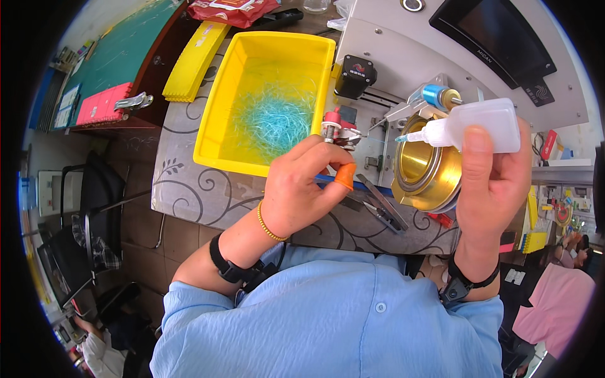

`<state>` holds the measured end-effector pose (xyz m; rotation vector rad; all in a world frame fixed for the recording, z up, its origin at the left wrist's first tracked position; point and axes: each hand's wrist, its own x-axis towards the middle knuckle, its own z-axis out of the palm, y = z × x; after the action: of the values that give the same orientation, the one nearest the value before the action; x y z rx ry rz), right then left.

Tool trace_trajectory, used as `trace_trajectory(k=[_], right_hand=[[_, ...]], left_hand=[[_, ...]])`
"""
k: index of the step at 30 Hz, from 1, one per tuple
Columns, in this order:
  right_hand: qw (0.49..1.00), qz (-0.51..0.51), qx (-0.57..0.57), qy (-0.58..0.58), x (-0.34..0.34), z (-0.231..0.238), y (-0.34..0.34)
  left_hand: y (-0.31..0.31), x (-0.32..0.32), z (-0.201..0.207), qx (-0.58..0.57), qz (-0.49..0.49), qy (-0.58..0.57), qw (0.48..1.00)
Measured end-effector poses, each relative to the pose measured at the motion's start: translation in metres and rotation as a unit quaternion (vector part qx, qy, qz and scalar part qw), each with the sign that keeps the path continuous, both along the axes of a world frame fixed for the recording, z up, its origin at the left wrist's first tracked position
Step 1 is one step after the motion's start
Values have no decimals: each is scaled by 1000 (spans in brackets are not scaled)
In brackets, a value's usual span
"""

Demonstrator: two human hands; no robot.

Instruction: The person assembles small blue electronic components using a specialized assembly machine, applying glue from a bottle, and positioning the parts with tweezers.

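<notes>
My right hand [488, 179] is closed round a translucent white squeeze bottle [488, 125]. The bottle lies nearly level, and its thin bluish nozzle points left, in front of a shiny gold cylinder [435, 183] on the machine. My left hand [299, 183] wears an orange finger cot [345, 176] on the thumb. Its thumb and forefinger come together in a pinch just below a red and metal fitting with a spring [329, 129]. Whatever lies between those fingertips is too small or hidden to make out.
Left of the machine [384, 38] stands a yellow bin [217, 151] with a tangle of pale blue strands [277, 123]. Tweezers [381, 214] lie on the patterned tabletop [183, 189] near my left hand. Yellow strips [195, 63] are stacked beyond the bin. A blue roller [436, 96] sits above the cylinder.
</notes>
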<state>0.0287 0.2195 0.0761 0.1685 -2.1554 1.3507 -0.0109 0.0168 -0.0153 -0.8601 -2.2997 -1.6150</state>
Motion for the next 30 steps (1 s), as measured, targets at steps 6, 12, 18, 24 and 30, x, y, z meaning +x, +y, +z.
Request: trace_trajectory(k=[6,12,18,24,30], right_hand=[[998,-17,62,20,7,3,7],[982,-137,-40,124,63,22,65],[921,-343,-73,172,143,30,157],[843,-498,201,-23,127,-18,183],[892,-415,122,129,135,-26,182]], left_hand=[[1,2,0,0,1,1,1000],[4,3,0,-12,3,-10,1000],[-2,5,-8,-14,29,-26,999],[-1,7,-11,21,42,-80,996],[2,5,-7,-3,32,-60,998]])
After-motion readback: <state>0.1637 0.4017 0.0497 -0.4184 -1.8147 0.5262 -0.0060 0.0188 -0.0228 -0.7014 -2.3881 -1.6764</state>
